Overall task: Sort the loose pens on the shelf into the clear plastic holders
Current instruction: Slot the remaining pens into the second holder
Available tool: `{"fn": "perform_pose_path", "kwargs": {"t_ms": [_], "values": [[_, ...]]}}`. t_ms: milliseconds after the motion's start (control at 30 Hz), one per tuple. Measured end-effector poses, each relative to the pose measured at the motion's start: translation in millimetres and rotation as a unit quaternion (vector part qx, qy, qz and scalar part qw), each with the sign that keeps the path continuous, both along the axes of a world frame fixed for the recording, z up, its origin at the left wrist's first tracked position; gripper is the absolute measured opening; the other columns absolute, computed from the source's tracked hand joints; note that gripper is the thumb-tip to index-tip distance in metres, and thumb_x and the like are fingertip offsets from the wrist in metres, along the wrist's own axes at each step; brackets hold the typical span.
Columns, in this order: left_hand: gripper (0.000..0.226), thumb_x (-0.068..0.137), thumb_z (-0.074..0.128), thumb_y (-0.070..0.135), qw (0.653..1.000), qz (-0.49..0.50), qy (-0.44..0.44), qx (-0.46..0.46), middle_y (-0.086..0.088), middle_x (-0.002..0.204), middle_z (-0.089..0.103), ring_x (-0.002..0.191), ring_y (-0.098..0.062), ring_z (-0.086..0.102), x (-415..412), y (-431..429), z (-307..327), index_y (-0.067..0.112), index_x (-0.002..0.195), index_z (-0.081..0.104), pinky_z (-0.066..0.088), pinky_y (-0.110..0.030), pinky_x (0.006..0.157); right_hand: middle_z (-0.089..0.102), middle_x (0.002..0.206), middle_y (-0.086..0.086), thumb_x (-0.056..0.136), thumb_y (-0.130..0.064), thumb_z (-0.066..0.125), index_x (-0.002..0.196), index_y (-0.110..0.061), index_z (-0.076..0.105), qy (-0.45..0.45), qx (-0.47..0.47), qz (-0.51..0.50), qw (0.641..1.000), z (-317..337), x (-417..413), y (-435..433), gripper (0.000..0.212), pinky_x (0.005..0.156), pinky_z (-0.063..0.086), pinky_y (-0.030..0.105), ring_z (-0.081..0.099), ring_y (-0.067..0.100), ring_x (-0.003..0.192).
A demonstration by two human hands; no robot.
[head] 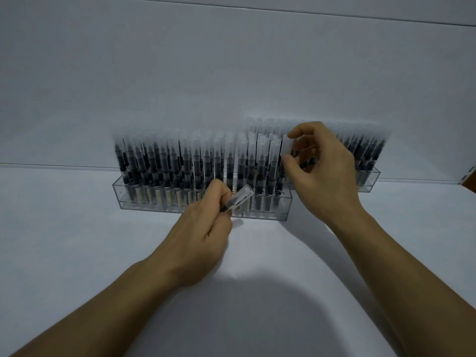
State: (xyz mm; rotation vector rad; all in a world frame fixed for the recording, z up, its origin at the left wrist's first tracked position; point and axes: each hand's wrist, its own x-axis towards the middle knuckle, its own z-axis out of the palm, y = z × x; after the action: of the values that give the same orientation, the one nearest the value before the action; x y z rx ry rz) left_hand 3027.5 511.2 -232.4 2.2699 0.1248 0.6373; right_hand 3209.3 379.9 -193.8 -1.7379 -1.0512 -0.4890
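Observation:
A long clear plastic holder (144,202) stands on the white shelf, packed with upright black pens with frosted caps. A second clear holder (371,180) stands behind it to the right, also full of pens. My left hand (203,233) grips a loose pen (238,200), tilted, its clear cap pointing up and right just in front of the first holder. My right hand (322,173) pinches the frosted cap of an upright pen (286,148) at the right end of the front holder, between thumb and forefinger.
The white shelf surface (77,240) runs wide in front of the holders, with a white back wall behind them. A brown cardboard corner (470,180) shows at the far right edge.

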Motion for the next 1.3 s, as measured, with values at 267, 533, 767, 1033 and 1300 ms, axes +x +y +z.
{"fn": "perform_pose_path", "kwargs": {"t_ms": [267,533,767,1033,1300], "values": [[0.016,0.101,0.038,0.026,0.998,0.013,-0.058,-0.014,0.007,0.066,0.049,0.056,-0.01,0.041,3,3,2,0.024,0.096,0.053,0.031,-0.021,0.051,0.067,0.092,0.005,0.086,0.016,0.059,0.106,-0.015,0.068,0.057,0.014,0.23,0.971,5,-18,-2,0.038,0.059,0.051,0.044,0.065,0.023,0.083],[0.02,0.103,0.041,0.026,0.998,0.016,-0.068,0.004,0.008,0.082,0.065,0.071,-0.022,0.06,3,6,2,0.026,0.106,0.061,0.048,-0.038,0.061,0.072,0.099,-0.003,0.087,0.0,0.078,0.109,-0.013,0.071,0.111,-0.033,0.297,0.948,1,-23,1,0.027,0.064,0.054,0.06,0.069,0.025,0.091],[0.021,0.103,0.046,0.024,0.997,0.019,-0.072,0.0,0.016,0.092,0.072,0.091,-0.007,0.069,3,5,2,0.023,0.116,0.063,0.049,-0.014,0.073,0.074,0.096,0.009,0.084,0.004,0.078,0.102,-0.009,0.068,0.177,0.013,0.308,0.935,6,-25,2,0.024,0.077,0.062,0.043,0.073,0.025,0.091],[0.04,0.096,0.044,0.031,0.98,0.07,-0.019,0.187,0.014,0.129,0.053,0.124,-0.004,0.047,4,9,-5,0.022,0.133,0.057,0.037,-0.03,0.103,0.066,0.085,0.001,0.091,0.004,0.072,0.102,-0.009,0.064,0.182,0.174,0.192,0.949,20,-7,-7,0.019,0.068,0.058,0.028,0.064,0.019,0.074],[0.051,0.094,0.041,0.038,0.941,0.095,0.076,0.316,0.008,0.139,0.044,0.132,-0.013,0.039,5,4,-6,0.023,0.142,0.05,0.024,-0.04,0.112,0.069,0.099,0.006,0.095,-0.003,0.071,0.107,-0.005,0.065,0.038,0.214,0.064,0.974,22,-1,-13,0.014,0.078,0.061,0.039,0.068,0.018,0.09]]}}
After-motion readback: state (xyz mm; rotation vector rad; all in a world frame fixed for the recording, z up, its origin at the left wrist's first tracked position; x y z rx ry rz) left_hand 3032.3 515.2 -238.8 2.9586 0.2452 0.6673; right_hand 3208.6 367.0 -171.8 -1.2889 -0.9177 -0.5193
